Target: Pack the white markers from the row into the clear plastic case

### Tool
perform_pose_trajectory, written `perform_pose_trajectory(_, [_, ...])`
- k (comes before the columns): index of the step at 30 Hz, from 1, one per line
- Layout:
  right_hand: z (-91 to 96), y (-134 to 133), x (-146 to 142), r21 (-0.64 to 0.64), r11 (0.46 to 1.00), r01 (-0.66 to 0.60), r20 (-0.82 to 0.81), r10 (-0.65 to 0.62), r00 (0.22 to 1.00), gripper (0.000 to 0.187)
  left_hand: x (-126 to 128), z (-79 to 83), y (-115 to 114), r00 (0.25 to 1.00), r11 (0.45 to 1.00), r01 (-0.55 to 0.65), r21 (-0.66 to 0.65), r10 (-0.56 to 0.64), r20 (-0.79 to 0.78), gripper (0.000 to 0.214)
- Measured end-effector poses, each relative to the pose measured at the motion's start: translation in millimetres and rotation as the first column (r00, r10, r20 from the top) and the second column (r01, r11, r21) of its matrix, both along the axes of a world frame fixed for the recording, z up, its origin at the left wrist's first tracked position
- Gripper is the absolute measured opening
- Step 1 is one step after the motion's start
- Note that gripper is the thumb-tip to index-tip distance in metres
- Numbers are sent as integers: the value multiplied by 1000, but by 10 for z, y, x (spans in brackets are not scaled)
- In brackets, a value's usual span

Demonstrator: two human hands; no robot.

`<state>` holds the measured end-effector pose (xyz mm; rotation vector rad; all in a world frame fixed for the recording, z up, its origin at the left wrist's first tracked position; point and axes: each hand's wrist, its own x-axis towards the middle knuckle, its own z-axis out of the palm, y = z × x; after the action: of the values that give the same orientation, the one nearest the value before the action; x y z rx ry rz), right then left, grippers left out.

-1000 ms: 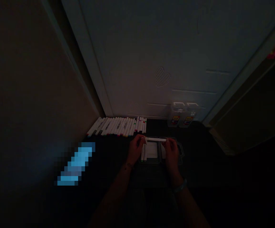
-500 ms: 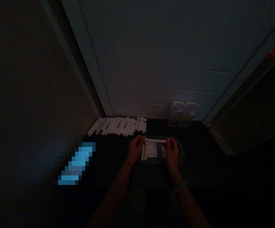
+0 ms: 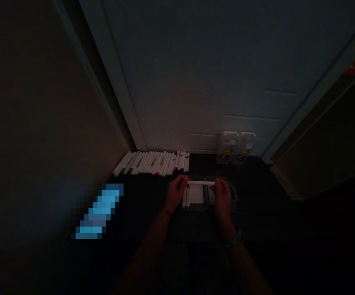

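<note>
A white marker (image 3: 200, 183) lies level between my hands, one end pinched by each. The fingers of my left hand (image 3: 176, 191) close on its left end, and those of my right hand (image 3: 222, 196) on its right end. Beneath them an unfolded clear plastic case (image 3: 206, 207) lies on the dark surface. In its left half, two markers (image 3: 186, 200) rest side by side, partly covered by my left hand. Part of the case's right half is hidden behind my right hand.
A long row of white markers (image 3: 148, 163) with coloured ends lies behind my left hand. Two clear cases with handles (image 3: 234, 148) stand upright against the pale wall (image 3: 177, 73). A blurred-out bright blue patch (image 3: 99, 211) is at the left. The light is dim.
Hardly anything differs. The marker stays between both hands, its right end perhaps slightly lower than before.
</note>
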<state>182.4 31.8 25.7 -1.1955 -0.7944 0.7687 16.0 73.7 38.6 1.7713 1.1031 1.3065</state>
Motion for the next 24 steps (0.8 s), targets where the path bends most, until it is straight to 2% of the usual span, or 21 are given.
perform_pose_trajectory(4, [25,-9,-16,32,999,8,18,-9,1000,30,-13,-11,10,999,999,-37,-29,37,-2,30])
perform_pose_trajectory(9, [80,-31,-37,51,997,-53,37,51,998,31,-3,-11,17,994,994,-99,-44,101,50,35])
perform_pose_trajectory(18, [-20,16,-14,31,999,-37,-19,37,999,32,5,22,-15,999,1000,-8,-15,8,40,28])
perform_pose_trajectory(24, [-20,18,-19,15,999,-37,-21,37,999,32,3,22,-19,1000,1000,-7,0,7,21,27])
